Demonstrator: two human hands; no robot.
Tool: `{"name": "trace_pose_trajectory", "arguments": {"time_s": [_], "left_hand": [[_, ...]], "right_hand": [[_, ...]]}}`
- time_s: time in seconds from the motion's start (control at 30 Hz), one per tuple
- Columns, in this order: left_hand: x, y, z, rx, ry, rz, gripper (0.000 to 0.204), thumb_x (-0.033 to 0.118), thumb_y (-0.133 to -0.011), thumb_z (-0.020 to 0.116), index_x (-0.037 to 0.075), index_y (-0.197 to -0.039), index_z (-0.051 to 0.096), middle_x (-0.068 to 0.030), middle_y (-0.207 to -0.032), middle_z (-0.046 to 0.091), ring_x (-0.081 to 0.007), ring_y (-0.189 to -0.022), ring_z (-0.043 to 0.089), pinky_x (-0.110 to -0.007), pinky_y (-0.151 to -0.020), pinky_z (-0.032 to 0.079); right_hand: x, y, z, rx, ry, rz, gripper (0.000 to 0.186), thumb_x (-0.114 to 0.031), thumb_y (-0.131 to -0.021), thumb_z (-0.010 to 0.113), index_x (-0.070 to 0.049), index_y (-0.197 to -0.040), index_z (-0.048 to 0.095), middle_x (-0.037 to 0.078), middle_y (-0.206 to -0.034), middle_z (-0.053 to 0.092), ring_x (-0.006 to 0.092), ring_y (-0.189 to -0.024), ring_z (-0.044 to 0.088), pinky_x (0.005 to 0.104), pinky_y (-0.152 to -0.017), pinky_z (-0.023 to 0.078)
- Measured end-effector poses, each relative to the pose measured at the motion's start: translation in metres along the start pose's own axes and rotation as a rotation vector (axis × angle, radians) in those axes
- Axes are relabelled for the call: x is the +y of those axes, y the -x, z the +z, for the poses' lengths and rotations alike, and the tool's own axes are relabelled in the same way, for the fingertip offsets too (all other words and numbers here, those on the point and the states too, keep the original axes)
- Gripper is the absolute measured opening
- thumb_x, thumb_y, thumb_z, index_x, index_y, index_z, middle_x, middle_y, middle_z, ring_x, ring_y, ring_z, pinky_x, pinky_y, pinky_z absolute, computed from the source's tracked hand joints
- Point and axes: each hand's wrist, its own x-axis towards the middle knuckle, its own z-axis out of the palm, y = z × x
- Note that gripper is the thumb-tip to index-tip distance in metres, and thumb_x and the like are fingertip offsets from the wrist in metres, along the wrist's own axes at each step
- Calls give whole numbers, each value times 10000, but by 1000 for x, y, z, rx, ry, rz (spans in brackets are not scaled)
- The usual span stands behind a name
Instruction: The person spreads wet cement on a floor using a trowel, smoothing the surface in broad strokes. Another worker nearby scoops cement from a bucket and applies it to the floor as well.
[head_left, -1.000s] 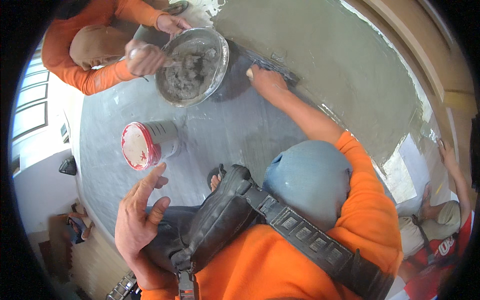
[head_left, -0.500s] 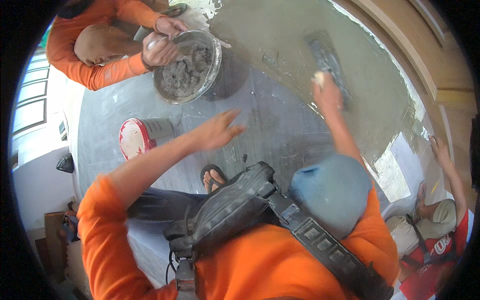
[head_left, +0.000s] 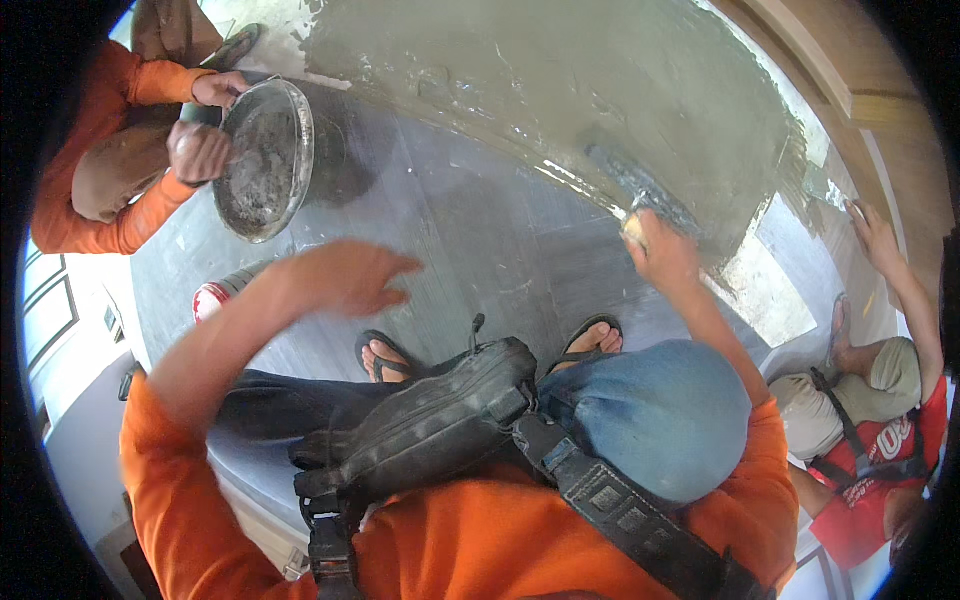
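Observation:
My right hand [head_left: 665,255] grips the pale handle [head_left: 633,230] of a flat trowel [head_left: 640,180], whose blade rests on wet grey-green screed [head_left: 540,80] near the edge of that layer. My left hand [head_left: 355,275], blurred, hovers over the dark grey floor [head_left: 460,240] with its fingers apart and nothing in it. Behind my left forearm, a bucket [head_left: 212,300] with a red rim is mostly hidden. Farther up, a round metal pan [head_left: 265,165] with grey mix inside is tilted, held by another person's hands.
A worker in orange sleeves [head_left: 120,230] crouches at upper left. At right, another person in red [head_left: 840,525] reaches toward a wooden frame [head_left: 890,120] beside the screed, near pale sheets [head_left: 780,270]. My sandalled feet [head_left: 385,355] and black waist bag [head_left: 430,410] are below my hands.
My trowel moved right onto the screed, then back down toward its edge. My left hand rose and moved right from beside the bucket. The other worker's pan shifted left and tilted.

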Motion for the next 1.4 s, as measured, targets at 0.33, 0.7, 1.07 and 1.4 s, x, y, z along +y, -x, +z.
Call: {"name": "trace_pose_trajectory", "arguments": {"time_s": [0.33,0.7,1.07,1.4], "left_hand": [[61,104,33,289,307,-491,569,182,-951,694,110,-1496,545,-201,-1328,666,-389,-1298,597,-492,-1104,469],[53,133,51,610,182,-276,534,168,-969,664,34,-1473,546,-229,-1357,653,-397,-1291,604,-473,-1105,470],[48,152,68,693,222,-282,525,173,-977,652,26,-1470,546,-207,-1351,660,-371,-1292,609,-461,-1102,475],[41,161,75,692,245,-302,551,174,-963,670,33,-1479,534,-199,-1315,668,-372,-1264,618,-456,-1078,487]], "right_hand": [[-18,-2,21,-20,28,-201,457,-263,-871,787,-94,-1228,557,130,-1058,730,384,-859,735,522,-710,594],[-49,-29,25,-106,58,-189,409,-293,-921,756,-71,-1178,528,201,-983,739,435,-857,741,541,-721,607],[-128,-104,29,-195,-10,-211,394,-283,-983,678,-32,-1231,504,271,-935,741,483,-846,730,584,-734,578],[-197,-162,37,-158,-67,-276,362,-242,-994,663,10,-1197,500,297,-909,726,498,-851,717,593,-749,565]]}}
